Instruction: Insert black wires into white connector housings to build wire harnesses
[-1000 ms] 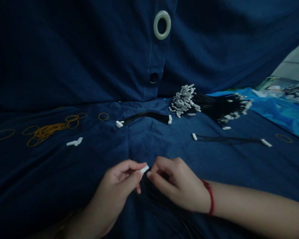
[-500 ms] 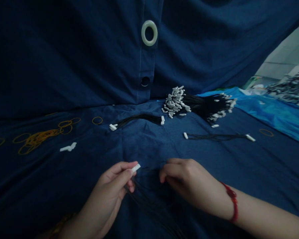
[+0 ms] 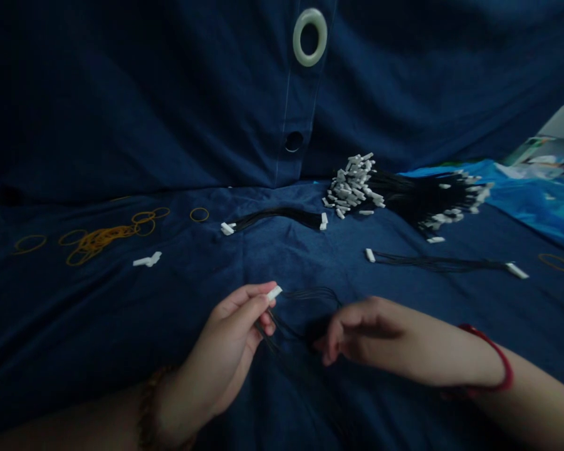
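My left hand (image 3: 242, 338) pinches a small white connector (image 3: 275, 293) between thumb and fingers. Thin black wires (image 3: 310, 292) run from that connector toward the right hand, and more dark strands hang below the left fingers. Just to the right, my right hand (image 3: 371, 338) is closed with curled fingers beside the wires; what lies in its fingertips is hidden and blurred. Beyond the hands lies a short wire bundle (image 3: 277, 214) with white connectors at both ends. Another thin wire bundle (image 3: 437, 262) rests farther right, above the right wrist.
A large pile of black wires (image 3: 404, 191) with white ends lies at the back right. Yellow rubber bands (image 3: 103, 239) are heaped at the left, near loose white connectors (image 3: 147, 259). Dark blue cloth (image 3: 192, 269) covers the surface and hangs behind. Blue plastic sheeting (image 3: 536, 200) lies far right.
The camera view has shifted, so resting things sit farther right. My right hand has turned and its fingers have dropped lower relative to the left hand, which keeps its pinch on the connector.
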`<action>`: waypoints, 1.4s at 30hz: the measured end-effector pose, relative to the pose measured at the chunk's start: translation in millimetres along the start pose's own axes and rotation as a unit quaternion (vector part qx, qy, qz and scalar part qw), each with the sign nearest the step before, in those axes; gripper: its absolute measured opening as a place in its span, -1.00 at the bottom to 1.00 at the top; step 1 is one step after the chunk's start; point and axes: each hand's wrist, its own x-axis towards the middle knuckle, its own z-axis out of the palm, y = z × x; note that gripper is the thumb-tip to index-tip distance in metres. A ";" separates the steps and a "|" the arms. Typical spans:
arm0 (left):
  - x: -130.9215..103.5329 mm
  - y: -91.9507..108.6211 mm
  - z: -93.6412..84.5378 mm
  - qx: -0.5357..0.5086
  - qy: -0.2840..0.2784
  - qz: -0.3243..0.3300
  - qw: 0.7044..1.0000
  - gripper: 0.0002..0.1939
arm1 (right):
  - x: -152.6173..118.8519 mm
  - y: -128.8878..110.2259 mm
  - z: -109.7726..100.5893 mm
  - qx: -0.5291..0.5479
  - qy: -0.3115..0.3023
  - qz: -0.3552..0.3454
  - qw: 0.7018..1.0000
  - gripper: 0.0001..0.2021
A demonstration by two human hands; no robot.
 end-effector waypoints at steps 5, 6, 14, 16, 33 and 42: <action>0.9 1.2 -1.5 0.000 -0.008 -0.020 1.000 -0.91 | -0.8 -4.0 22.0 -0.149 0.119 -0.075 0.979 -0.59; 0.9 1.6 -1.9 0.002 -0.012 -0.025 1.000 -0.91 | 1.8 -3.1 26.5 -0.152 0.143 -0.083 0.975 -0.57; 0.9 0.9 -5.8 -0.009 -0.060 -0.036 0.998 -0.88 | 28.0 2.6 35.7 -0.034 0.156 -0.079 0.984 -0.81; 1.5 1.1 -7.0 -0.016 -0.069 -0.044 0.997 -0.87 | 30.3 4.6 36.0 -0.010 0.159 -0.058 0.986 -0.84; 0.9 3.0 -4.1 0.027 -0.044 -0.049 0.998 -0.88 | 9.6 2.0 15.9 0.327 0.061 0.062 0.941 -0.88; -0.3 3.4 -5.1 0.031 -0.044 -0.045 0.998 -0.87 | -18.2 -3.2 -19.5 0.415 0.251 -0.166 0.859 -0.89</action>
